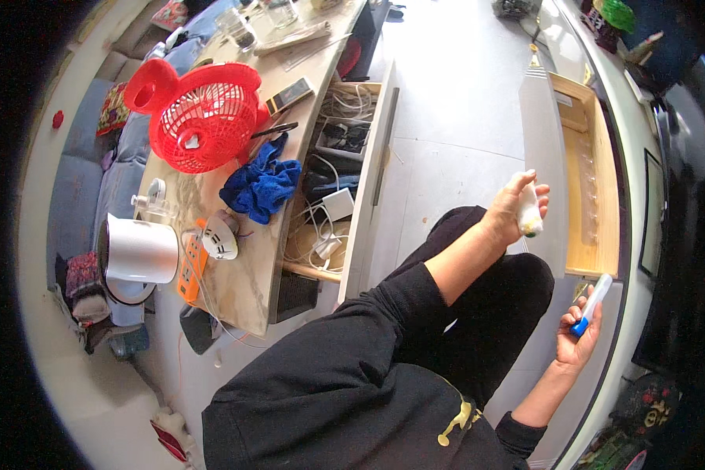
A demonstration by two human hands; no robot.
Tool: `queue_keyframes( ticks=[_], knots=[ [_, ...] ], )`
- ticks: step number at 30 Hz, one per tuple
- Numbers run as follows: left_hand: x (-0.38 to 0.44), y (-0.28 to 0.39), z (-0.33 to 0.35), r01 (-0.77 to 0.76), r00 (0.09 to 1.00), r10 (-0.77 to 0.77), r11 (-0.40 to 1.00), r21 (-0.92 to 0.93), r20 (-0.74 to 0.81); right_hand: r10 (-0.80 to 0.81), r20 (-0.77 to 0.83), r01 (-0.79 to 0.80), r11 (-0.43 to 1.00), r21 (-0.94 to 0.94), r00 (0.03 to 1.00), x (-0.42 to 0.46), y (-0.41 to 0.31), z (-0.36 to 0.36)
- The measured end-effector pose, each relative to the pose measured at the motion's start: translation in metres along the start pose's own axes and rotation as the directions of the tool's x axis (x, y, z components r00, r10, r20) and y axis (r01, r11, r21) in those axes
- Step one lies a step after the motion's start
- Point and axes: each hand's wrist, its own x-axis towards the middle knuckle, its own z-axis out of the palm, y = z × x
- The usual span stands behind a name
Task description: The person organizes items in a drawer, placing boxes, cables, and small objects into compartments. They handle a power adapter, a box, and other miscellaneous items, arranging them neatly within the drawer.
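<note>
My left hand (502, 208) is closed around a small white object (530, 212) with yellow and green marks at its lower end; its exact kind is unclear. Lower right, my right hand (577, 343) grips a slim translucent white tube (598, 296) with a blue end (579, 327). Both hands are above or beside my bent knees, near a pulled-out wooden drawer (610, 226) in a low cabinet. Inside that drawer lies a clear plastic strip or tray (588, 194).
At left, a marble-topped table (244, 282) bears a red plastic basket (205, 117), a blue cloth (262, 183), a white kettle (142, 249) and an orange power strip (192, 267). Its open drawer (371, 194) holds cables and a white adapter (338, 204). A television (690, 223) stands far right.
</note>
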Motion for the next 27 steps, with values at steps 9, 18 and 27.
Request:
queue_keyframes(
  ticks=[9,18,27],
  knots=[
    [0.016,0.008,-0.007,-0.116,0.992,0.114,0.992,0.047,0.044,-0.012,-0.058,0.011,0.999,-0.031,0.998,0.06,0.007,0.011],
    [0.009,0.016,-0.007,-0.105,0.991,0.095,0.989,0.104,0.093,-0.009,-0.014,0.009,1.0,0.001,1.0,0.11,-0.003,0.032],
    [0.006,0.019,-0.005,-0.081,0.996,0.077,0.99,0.119,0.035,0.058,-0.335,-0.21,0.875,-0.437,0.941,0.152,0.003,-0.037]
  ],
)
